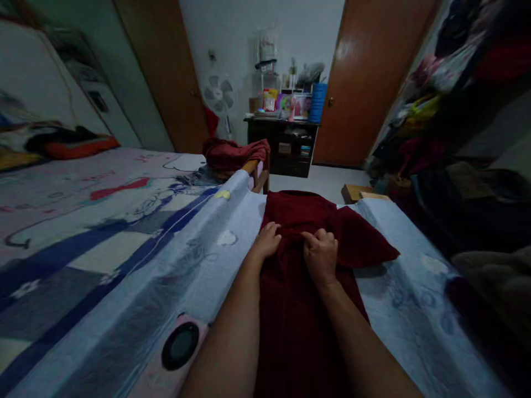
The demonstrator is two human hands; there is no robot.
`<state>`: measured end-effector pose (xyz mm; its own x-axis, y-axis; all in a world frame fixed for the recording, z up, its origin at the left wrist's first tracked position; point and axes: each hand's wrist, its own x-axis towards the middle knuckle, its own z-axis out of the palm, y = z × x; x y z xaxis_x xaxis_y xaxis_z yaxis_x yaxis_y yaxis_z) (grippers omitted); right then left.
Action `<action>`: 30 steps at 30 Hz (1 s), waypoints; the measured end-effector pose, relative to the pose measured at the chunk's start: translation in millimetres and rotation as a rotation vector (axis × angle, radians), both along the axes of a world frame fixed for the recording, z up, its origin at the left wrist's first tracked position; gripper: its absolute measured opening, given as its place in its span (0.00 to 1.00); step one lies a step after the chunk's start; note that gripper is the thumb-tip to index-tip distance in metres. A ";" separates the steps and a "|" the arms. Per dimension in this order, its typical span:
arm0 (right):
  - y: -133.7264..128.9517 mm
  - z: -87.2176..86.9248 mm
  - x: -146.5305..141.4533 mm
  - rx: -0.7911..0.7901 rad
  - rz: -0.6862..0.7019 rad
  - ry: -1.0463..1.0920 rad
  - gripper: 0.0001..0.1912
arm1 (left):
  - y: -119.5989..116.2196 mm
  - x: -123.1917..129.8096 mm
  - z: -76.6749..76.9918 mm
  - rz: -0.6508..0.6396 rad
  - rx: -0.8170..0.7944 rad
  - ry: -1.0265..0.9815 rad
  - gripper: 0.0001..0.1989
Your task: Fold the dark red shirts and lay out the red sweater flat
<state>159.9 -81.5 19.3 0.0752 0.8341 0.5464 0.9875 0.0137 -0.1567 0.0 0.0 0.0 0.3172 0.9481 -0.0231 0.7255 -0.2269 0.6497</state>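
A dark red garment (pixel 298 309) lies spread over a light blue and white cloth (pixel 398 287), one sleeve reaching out to the right. My left hand (pixel 269 240) rests at the garment's left side near its upper part, fingers closed on the fabric. To the right, my right hand (pixel 322 251) is curled with its thumb pointing left, gripping the same garment. Some fabric between the two hands is wrinkled. The fingertips of both hands are partly hidden in the folds.
A pink object with a round dark face (pixel 180 345) lies at lower left. Folded red cloth (pixel 236 155) sits on the wooden bed end. Beyond are a fan (pixel 219 94), a dark cabinet (pixel 277 138) with items, and a wooden box (pixel 354 193). Clothes pile up at right.
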 end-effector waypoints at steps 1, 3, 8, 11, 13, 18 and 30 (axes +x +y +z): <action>0.5 -1.9 0.2 -0.020 -0.002 0.026 0.12 | 0.1 -0.6 0.3 -0.003 -0.002 -0.003 0.26; 1.3 -5.2 0.4 -0.047 0.000 0.083 0.14 | 0.0 -1.7 0.9 -0.010 -0.008 -0.009 0.26; 2.6 -10.0 0.5 -0.039 0.062 0.259 0.17 | -1.9 -3.9 2.8 -0.028 -0.037 -0.026 0.28; 6.4 -15.0 1.8 -0.009 0.164 0.347 0.20 | -3.7 -6.5 5.5 -0.043 -0.082 -0.061 0.30; 10.3 -21.1 2.8 -0.002 0.211 0.384 0.23 | -5.0 -8.8 7.9 -0.068 -0.110 -0.087 0.32; 18.3 -36.6 3.9 -0.010 0.238 0.406 0.31 | -8.4 -11.2 12.9 -0.221 -0.134 -0.027 0.43; 4.5 -16.3 5.1 -0.075 0.212 0.459 0.23 | -12.3 -1.9 12.8 -0.187 -0.108 0.184 0.52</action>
<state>164.9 -76.9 3.0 0.1180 0.8929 0.4345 0.7936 0.1783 -0.5818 -1.9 -12.3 12.8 0.4679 0.8623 -0.1937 0.7853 -0.3051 0.5387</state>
